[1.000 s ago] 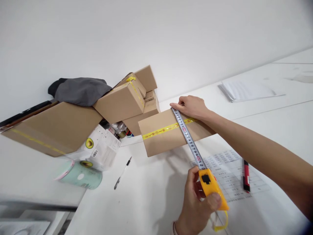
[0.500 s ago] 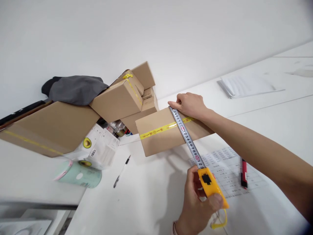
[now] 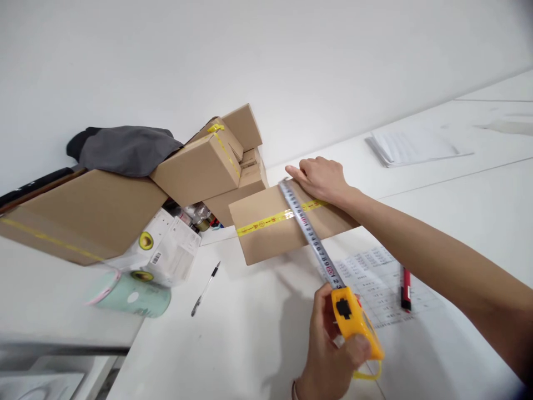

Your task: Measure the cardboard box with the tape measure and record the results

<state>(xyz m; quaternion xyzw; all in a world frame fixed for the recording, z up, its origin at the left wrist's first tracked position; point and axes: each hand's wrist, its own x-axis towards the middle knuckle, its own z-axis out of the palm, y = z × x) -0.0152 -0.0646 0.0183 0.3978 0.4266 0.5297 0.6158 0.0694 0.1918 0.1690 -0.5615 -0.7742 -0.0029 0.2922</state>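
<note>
My left hand is closed around the yellow case of a tape measure, in front of a small cardboard box. The metal blade is drawn out and lies slantwise across the box's top, over its yellow packing tape. Its hooked end reaches the far edge of the box. My right hand rests at that far edge, fingers curled over it and partly hidden, thumb stretched out just above the blade's end.
A printed sheet lies under a red-and-black marker. To the left are a pen, a mint-green container and an avocado-print package. Stacked cardboard boxes and a dark grey cloth stand behind. Papers lie back right.
My right thumb has lifted off the blade's end. The blade's hooked end and the tape measure in my left hand have shifted slightly left relative to the box.
</note>
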